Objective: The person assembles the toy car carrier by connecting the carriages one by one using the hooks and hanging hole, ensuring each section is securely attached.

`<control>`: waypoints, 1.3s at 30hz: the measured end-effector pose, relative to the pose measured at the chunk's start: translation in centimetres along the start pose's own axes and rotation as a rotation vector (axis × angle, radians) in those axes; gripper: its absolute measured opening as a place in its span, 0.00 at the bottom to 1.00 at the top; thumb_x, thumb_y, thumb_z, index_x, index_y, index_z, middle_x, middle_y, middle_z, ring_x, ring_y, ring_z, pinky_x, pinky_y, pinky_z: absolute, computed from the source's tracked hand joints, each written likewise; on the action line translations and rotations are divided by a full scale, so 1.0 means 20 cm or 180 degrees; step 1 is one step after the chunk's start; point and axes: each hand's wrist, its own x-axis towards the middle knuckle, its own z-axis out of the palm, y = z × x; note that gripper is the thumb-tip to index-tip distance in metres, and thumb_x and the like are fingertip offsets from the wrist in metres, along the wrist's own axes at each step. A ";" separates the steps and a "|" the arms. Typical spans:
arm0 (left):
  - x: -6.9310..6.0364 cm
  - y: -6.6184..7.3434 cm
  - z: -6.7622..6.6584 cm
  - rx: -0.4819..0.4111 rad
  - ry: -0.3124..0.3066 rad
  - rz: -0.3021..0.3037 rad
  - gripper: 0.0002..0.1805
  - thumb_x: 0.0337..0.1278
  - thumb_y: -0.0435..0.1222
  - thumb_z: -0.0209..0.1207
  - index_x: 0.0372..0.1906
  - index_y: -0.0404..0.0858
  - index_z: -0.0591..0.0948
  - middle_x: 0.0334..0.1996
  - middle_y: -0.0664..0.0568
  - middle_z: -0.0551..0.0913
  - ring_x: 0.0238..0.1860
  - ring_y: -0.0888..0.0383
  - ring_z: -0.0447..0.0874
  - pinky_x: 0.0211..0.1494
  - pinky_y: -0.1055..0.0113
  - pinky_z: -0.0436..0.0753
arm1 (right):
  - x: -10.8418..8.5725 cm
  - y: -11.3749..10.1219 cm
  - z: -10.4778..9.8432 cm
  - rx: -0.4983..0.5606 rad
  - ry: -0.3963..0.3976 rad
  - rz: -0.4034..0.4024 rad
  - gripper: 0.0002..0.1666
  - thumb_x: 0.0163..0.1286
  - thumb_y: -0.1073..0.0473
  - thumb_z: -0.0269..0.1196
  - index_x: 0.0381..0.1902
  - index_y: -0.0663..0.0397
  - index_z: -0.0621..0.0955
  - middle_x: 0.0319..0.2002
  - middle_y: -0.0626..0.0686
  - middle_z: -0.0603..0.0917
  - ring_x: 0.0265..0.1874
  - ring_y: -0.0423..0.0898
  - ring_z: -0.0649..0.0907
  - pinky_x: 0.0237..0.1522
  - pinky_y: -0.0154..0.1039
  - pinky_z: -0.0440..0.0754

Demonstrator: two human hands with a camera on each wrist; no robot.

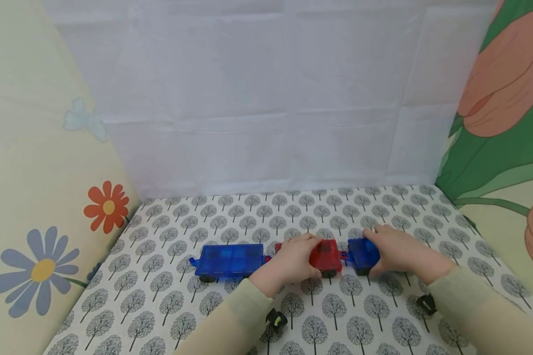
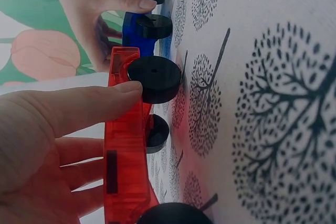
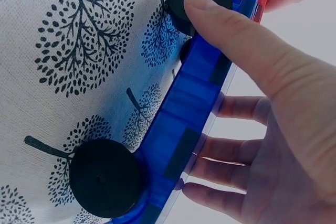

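Three see-through toy wheeled cars stand in a row on a cloth, with black wheels. My left hand (image 1: pixel 293 261) grips the red car (image 1: pixel 328 256) in the middle, thumb by a wheel (image 2: pixel 155 80) and fingers on the far side. At the row's right end my right hand (image 1: pixel 397 249) holds a blue car (image 1: pixel 361 251); in the right wrist view its thumb lies over a wheel (image 3: pixel 178 11) and the fingers touch the opposite side. A second blue car (image 1: pixel 231 259) stands untouched at the left. Small hitches lie between neighbouring cars; whether they are hooked I cannot tell.
White cloth printed with grey trees (image 1: pixel 177 296) covers the surface. Behind it hangs a creased white sheet (image 1: pixel 257 98). Flower-patterned panels stand left (image 1: pixel 26 162) and right (image 1: pixel 506 162). A small black device (image 1: pixel 276 319) sits by the left sleeve, another (image 1: pixel 426 304) by the right.
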 end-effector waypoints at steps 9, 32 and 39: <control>0.00 0.00 0.00 0.0028 -0.0015 0.0023 0.45 0.46 0.45 0.76 0.70 0.39 0.71 0.60 0.51 0.77 0.58 0.51 0.76 0.65 0.39 0.65 | 0.00 0.00 0.00 -0.0018 -0.0014 0.0019 0.61 0.33 0.38 0.82 0.65 0.57 0.72 0.49 0.59 0.78 0.46 0.56 0.78 0.45 0.59 0.79; -0.01 -0.02 -0.02 -0.0039 -0.0181 -0.0146 0.45 0.46 0.44 0.76 0.72 0.42 0.69 0.64 0.50 0.74 0.63 0.49 0.72 0.71 0.38 0.52 | 0.00 0.01 0.01 0.0048 0.0057 -0.0066 0.59 0.32 0.32 0.80 0.60 0.53 0.75 0.45 0.55 0.78 0.44 0.55 0.79 0.46 0.58 0.79; -0.01 -0.02 -0.02 -0.0022 -0.0176 -0.0147 0.45 0.47 0.45 0.75 0.72 0.43 0.69 0.64 0.51 0.73 0.64 0.49 0.71 0.72 0.39 0.51 | 0.00 0.01 0.02 0.0032 0.0078 -0.0095 0.59 0.31 0.29 0.79 0.59 0.52 0.75 0.44 0.54 0.78 0.42 0.54 0.79 0.45 0.58 0.79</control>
